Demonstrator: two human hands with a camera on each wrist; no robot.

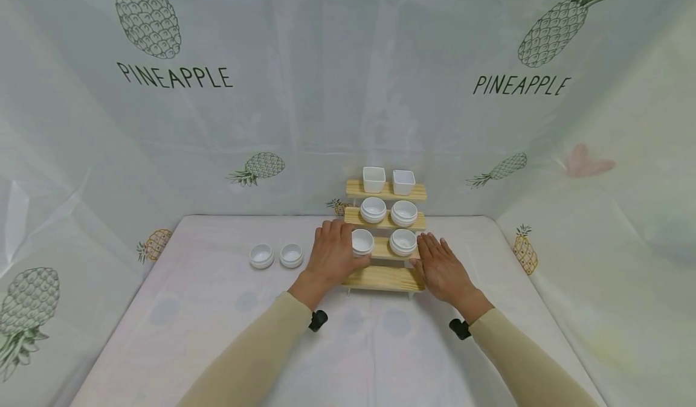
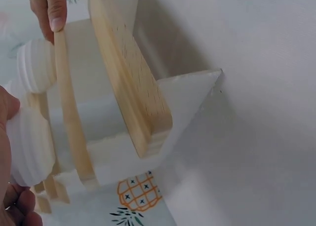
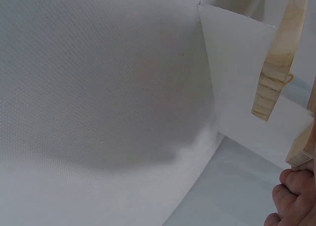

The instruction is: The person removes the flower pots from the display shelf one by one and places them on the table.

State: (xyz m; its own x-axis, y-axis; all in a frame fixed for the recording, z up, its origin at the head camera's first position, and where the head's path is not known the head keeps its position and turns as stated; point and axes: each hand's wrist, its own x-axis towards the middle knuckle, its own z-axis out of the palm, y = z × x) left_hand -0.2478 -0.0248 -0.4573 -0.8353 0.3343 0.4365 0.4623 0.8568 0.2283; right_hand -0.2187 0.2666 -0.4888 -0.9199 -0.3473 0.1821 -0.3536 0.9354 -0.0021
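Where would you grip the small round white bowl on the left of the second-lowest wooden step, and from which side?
Take the round bowl by its ribbed outer wall, thumb and fingers on opposite sides, coming from the left front, probably. The left hand already wraps it there. The next step of the wooden rack overhangs behind, and the neighbouring bowl stands on its right.

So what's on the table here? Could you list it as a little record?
Stand: wooden stepped rack, four steps, lowest bare
Top step: two square white cups
Middle steps: four round white bowls
Left hand: grips the bowl on the third step
Right hand: fingers straight, against the rack's right end
Loose: two small bowls on the table
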